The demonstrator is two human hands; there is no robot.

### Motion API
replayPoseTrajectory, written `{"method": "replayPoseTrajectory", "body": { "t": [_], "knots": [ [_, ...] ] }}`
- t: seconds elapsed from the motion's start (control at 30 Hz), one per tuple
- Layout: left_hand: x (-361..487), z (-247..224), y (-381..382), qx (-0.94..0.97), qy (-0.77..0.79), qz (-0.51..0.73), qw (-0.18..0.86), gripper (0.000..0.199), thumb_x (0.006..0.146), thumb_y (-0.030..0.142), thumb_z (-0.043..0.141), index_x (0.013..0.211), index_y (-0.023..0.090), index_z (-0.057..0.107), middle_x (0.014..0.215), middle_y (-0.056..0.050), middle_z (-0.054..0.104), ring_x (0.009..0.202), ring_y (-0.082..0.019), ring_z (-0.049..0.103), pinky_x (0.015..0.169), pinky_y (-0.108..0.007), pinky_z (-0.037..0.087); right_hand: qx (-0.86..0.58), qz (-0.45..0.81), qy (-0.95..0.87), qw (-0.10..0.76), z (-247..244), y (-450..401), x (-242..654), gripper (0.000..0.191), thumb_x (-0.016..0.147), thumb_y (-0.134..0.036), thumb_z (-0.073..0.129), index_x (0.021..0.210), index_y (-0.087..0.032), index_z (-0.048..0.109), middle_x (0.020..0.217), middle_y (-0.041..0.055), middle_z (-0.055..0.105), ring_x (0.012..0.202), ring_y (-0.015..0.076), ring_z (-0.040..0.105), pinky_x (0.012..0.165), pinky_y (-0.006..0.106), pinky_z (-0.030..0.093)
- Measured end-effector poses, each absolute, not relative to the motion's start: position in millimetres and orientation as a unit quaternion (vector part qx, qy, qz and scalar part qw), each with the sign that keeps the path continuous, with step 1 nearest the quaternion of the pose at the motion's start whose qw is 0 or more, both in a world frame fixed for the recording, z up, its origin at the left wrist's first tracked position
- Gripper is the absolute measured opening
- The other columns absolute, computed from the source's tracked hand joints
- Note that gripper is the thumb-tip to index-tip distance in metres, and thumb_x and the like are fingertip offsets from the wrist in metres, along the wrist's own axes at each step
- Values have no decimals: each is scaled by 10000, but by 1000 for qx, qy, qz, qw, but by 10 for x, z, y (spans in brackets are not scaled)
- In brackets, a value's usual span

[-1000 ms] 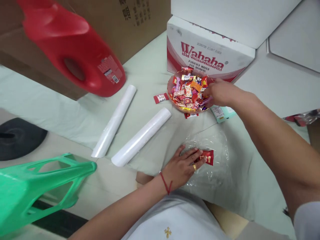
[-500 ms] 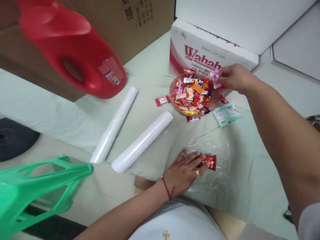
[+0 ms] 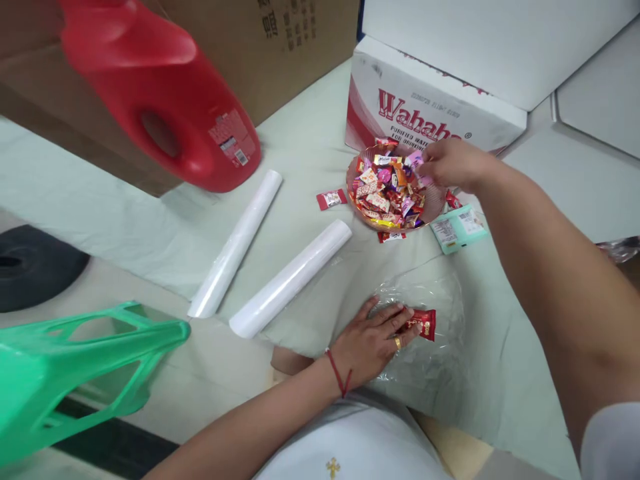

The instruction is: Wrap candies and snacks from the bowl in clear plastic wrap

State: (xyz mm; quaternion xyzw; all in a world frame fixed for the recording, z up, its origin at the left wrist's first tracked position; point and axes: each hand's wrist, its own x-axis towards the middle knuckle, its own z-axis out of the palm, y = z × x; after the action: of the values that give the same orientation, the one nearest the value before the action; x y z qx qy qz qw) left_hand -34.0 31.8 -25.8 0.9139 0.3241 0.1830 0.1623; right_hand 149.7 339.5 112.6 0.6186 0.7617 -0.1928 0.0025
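My left hand (image 3: 373, 343) lies flat with its fingers spread, resting on a red wrapped candy (image 3: 426, 325) and a clear plastic sheet (image 3: 453, 373). At the right rim of the glass bowl (image 3: 435, 203), my right hand (image 3: 453, 163) pinches a pink wrapped candy (image 3: 415, 160). Many wrapped candies (image 3: 377, 189) in mixed colours fill the bowl. Just outside it lie a red-and-white candy (image 3: 332, 199) on the left, another red candy (image 3: 391, 237) in front, and a mint-green packet (image 3: 459, 229) on the right.
Two white rolls (image 3: 293, 279) lie left of the bowl. A red jug (image 3: 195, 127) stands before a brown carton (image 3: 300, 60) at the back left. The white Wahaha box (image 3: 370, 93) is behind the bowl. A green plastic stool (image 3: 30, 387) is at the lower left.
My right hand has lowered slightly towards the bowl with the pink candy. Some candies in the bowl lie differently. My left hand stays on the red candy. The whole view has shifted slightly.
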Motion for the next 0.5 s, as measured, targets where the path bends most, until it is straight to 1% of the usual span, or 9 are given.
{"method": "replayPoseTrajectory", "body": {
  "t": [0.07, 0.13, 0.2, 0.3, 0.37, 0.43, 0.5],
  "knots": [
    [-343, -252, 321, 913, 325, 184, 166, 447, 1090, 284, 390, 1527, 298, 481, 1610, -7, 495, 1483, -221, 437, 1267, -532, 227, 657, -206, 724, 35, 1274, 3381, 1565, 240, 891, -280, 679, 1040, -94, 700, 849, 70, 662, 763, 140, 521, 737, 315, 437],
    [-345, -248, 323, 911, 328, 182, 172, 456, 1088, 279, 390, 1537, 300, 466, 1609, -4, 496, 1482, -218, 437, 1266, -530, 230, 667, -196, 717, 47, 1343, 3362, 1614, 261, 909, -272, 663, 1082, -80, 696, 877, 83, 662, 767, 131, 501, 730, 311, 411],
    [-346, -246, 323, 912, 325, 179, 176, 463, 1085, 273, 395, 1543, 294, 457, 1610, -9, 495, 1488, -219, 429, 1265, -534, 232, 668, -163, 724, 55, 1349, 3325, 1624, 249, 917, -266, 658, 1093, -96, 706, 911, 86, 666, 786, 137, 504, 742, 311, 400],
    [-348, -242, 321, 914, 320, 174, 180, 470, 1078, 272, 407, 1545, 288, 455, 1618, -21, 485, 1502, -224, 412, 1268, -537, 231, 643, -165, 743, 87, 1304, 3268, 1574, 218, 924, -269, 648, 1063, -117, 718, 905, 73, 669, 790, 147, 517, 749, 304, 398],
    [-351, -238, 320, 914, 321, 170, 181, 470, 1075, 278, 414, 1542, 292, 460, 1620, -23, 481, 1503, -226, 412, 1269, -534, 233, 627, -179, 748, 121, 1249, 3265, 1524, 190, 898, -285, 673, 995, -131, 725, 858, 58, 661, 775, 156, 532, 738, 299, 409],
    [-352, -232, 318, 913, 324, 168, 181, 469, 1075, 283, 415, 1541, 296, 462, 1616, -22, 487, 1497, -226, 418, 1266, -534, 238, 624, -175, 747, 147, 1161, 3297, 1479, 155, 859, -302, 709, 908, -156, 728, 797, 50, 647, 775, 184, 563, 742, 309, 436],
    [-353, -227, 316, 914, 323, 169, 179, 468, 1077, 290, 411, 1543, 293, 460, 1614, -20, 490, 1492, -227, 422, 1262, -539, 240, 603, -169, 770, 126, 1031, 3338, 1440, 144, 836, -319, 730, 862, -178, 730, 762, 59, 646, 815, 233, 606, 777, 339, 469]
  ]
}}
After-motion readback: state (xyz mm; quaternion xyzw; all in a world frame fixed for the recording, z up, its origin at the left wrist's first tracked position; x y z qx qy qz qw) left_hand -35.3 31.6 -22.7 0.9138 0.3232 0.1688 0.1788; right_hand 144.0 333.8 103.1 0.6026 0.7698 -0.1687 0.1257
